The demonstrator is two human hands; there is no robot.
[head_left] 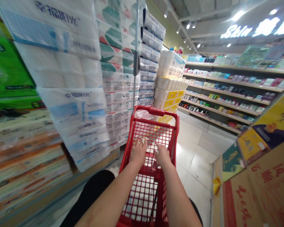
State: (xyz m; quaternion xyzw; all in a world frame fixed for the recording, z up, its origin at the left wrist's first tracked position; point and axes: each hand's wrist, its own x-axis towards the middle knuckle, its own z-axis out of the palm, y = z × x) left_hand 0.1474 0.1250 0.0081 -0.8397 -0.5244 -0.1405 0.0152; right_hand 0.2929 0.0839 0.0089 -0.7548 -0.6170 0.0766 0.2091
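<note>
A red plastic shopping basket [174,138] with grid walls stands on the floor between my legs, its frame-like handle at the far end. My left hand [138,153] is over the basket, and a small crumpled whitish piece [144,139], perhaps paper or a wrapper, shows at its fingertips. Beside it, also above the grid, my right hand [162,155] has its fingers apart and slightly bent, with nothing visible in them. Whether either hand touches the basket is hard to tell.
Tall stacks of wrapped tissue packs [82,104] line the left, with a thin metal pole [134,85] before them. Shelves [227,86] of small boxes and bottles run along the back right. Cardboard boxes [262,183] border the tiled aisle [191,142] on the right.
</note>
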